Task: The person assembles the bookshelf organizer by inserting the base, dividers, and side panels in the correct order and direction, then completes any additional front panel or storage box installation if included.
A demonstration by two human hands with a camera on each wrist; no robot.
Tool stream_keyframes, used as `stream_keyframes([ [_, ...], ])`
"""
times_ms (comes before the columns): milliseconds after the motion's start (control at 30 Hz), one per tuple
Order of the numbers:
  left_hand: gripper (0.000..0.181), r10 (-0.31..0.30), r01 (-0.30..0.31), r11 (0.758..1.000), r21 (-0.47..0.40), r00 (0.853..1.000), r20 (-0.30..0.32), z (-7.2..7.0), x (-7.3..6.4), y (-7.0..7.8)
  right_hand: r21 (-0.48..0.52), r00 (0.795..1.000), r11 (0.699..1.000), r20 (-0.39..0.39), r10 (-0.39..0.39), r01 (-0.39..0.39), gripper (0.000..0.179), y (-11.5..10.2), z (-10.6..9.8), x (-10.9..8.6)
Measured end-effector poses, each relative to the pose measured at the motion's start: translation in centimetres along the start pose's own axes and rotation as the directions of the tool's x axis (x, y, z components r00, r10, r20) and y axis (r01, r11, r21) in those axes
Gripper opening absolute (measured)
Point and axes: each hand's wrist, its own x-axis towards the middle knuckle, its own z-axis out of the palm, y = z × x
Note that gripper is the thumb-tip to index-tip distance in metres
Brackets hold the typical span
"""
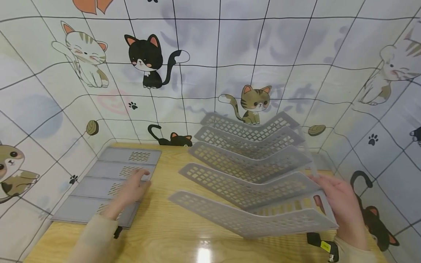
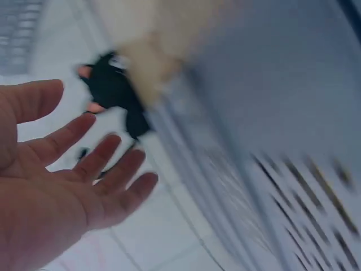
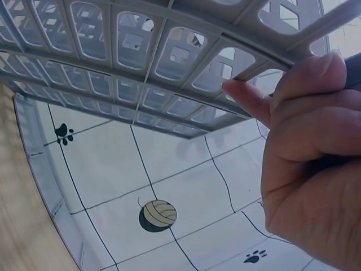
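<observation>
My right hand [image 1: 340,204] grips the right side frame of a grey plastic tiered rack [image 1: 250,186] with several lattice shelves, its fingers curled round the edge. The rack is tilted, with its shelves fanned towards the left. In the right wrist view, a finger of the right hand [image 3: 316,130] pokes at an opening in the rack's slatted back [image 3: 135,62]. Over a flat grey panel [image 1: 88,186] with slotted patches, my left hand [image 1: 133,188] hovers with nothing in it. The left wrist view shows the left hand [image 2: 73,164] with its fingers spread loosely, beside the blurred panel [image 2: 271,101].
A wooden tabletop [image 1: 164,226] lies beneath everything. Cat-printed sheeting [image 1: 210,47] rises along the back and both sides. Near the right sleeve is a black strap with a yellow label [image 1: 325,246].
</observation>
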Motion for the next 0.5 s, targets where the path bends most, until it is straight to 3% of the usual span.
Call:
stream_keyframes([
  [133, 0.047, -0.114, 0.095, 0.969, 0.227, 0.991, 0.075, -0.5, 0.6, -2.2, -0.002, 0.998, 0.999, -0.023, 0.053, -0.054, 0.018, -0.2, -0.4, -0.2],
  [267, 0.059, -0.21, 0.144, 0.925, 0.352, 0.965, 0.158, -0.2, 1.1, -3.2, -0.072, 0.997, 0.995, -0.043, 0.066, -0.069, 0.017, -0.3, -0.3, -0.3],
  [333, 0.061, -0.226, 0.144, 0.909, 0.391, 0.959, 0.172, 0.1, 1.4, -3.2, -0.095, 0.996, 0.992, -0.043, 0.077, -0.08, 0.018, -0.3, -0.2, -0.5],
  [500, 0.054, -0.207, 0.108, 0.881, 0.461, 0.963, 0.17, 0.6, 2.1, -2.5, -0.112, 0.996, 0.99, -0.021, 0.088, -0.09, 0.032, -0.8, 0.8, -1.4],
])
